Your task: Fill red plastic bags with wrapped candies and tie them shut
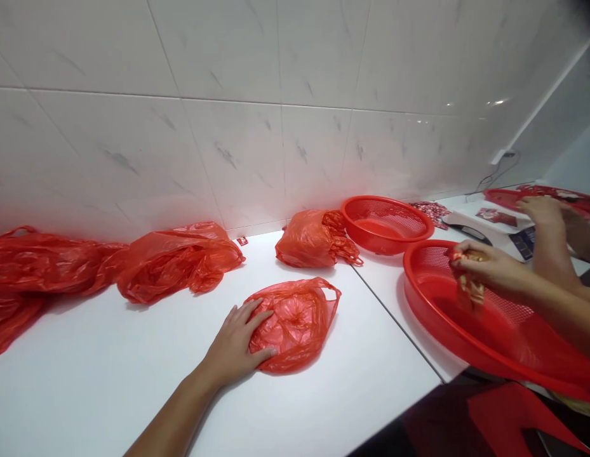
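Observation:
My left hand (pixel 235 336) lies flat, fingers spread, on a bunched red plastic carrier bag (pixel 297 327) on the white countertop (pixel 133 387). Its handle loop sticks out to the right. Further back sit more crumpled red bags (pixel 180 263), (pixel 37 263) and a tied-up orange-red bag (pixel 308 240). To the right, a co-worker's hand (pixel 485 266) holds a crumpled golden item (pixel 470 285) above a large red mesh basket (pixel 418 273). Another hand (pixel 540 211) rests further back. My right hand does not show.
A smaller red mesh basket (pixel 385 222) stands against the white tiled wall (pixel 228 139). Behind the hands are a white kitchen scale (pixel 470 230), a pile of small red-printed packets (pixel 430 212) and a third red basket (pixel 502 198). The counter's front edge runs along the lower right.

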The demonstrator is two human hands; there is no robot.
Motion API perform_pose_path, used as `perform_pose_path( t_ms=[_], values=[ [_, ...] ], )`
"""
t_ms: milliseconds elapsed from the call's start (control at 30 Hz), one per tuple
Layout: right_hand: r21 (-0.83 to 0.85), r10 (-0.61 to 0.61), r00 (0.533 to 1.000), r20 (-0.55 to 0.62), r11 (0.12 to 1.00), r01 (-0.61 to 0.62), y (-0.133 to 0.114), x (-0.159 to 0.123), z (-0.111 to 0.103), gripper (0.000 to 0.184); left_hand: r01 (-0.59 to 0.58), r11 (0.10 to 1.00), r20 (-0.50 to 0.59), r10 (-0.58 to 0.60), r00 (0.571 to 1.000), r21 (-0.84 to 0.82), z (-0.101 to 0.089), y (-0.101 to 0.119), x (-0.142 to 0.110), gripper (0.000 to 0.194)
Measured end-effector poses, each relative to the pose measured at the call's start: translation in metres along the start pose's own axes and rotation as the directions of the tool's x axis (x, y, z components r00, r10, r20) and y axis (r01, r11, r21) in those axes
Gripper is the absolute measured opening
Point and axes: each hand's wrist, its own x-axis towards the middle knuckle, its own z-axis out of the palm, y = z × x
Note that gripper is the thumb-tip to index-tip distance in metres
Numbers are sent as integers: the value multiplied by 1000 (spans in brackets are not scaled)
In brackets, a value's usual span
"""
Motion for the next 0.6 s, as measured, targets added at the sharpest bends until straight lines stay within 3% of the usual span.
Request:
perform_pose_path(
  t_ms=[100,167,233,300,367,433,533,600],
  values=[
    [273,-28,993,-112,960,58,-29,-2,19,20,-23,1000,-14,23,1000,6,1,-2,0,74],
    [451,-26,987,-162,887,98,-49,0,33,21,-35,999,-29,36,999,5,1,-3,1,73],
    [631,-8,992,-126,771,87,-68,3,50,24,-46,999,-41,46,998,4,1,-3,0,72],
    [793,8,1000,-15,609,7,-84,3,76,29,-53,999,-43,53,998,1,0,-2,-1,73],
    [895,11,997,82,438,-79,-97,-4,115,33,-58,998,-39,58,998,-4,0,-1,-3,74],
    [938,-6,992,130,325,-121,-104,-16,163,34,-62,998,-34,62,998,-7,1,0,-7,76],
    [942,-41,965,260,230,-244,-103,-37,232,33,-70,998,-40,70,997,-6,3,-1,-11,83],
    [927,-37,944,329,205,-315,-94,-47,264,33,-87,996,-69,87,994,-6,3,-1,-13,86]
  ],
)
